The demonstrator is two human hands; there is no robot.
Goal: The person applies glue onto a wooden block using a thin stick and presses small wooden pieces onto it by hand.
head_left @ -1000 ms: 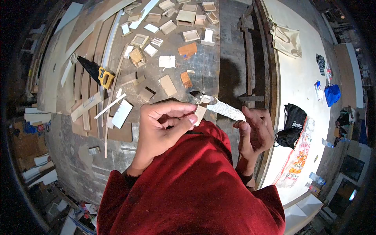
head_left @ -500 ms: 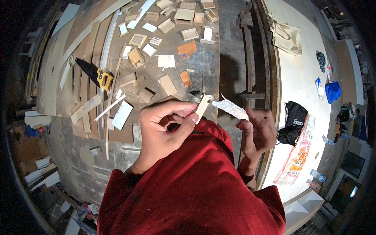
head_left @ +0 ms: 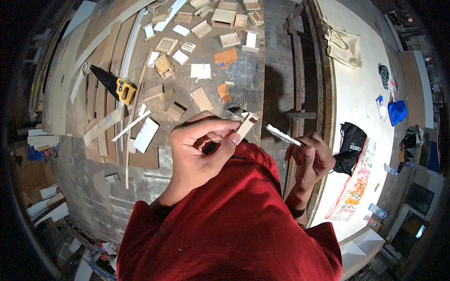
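- The left hand has its grip closed on a small wood piece, pinched between thumb and fingers, its far end tilted up and away from the body.
- The right hand pinches the near end of a rough white strip; its other end points toward the wood piece, near it but not touching.
- Both held things are in the air in front of the red shirt.
- Beyond the left hand, small wooden boxes are scattered over the surface, with a yellow-handled saw lying to the left.
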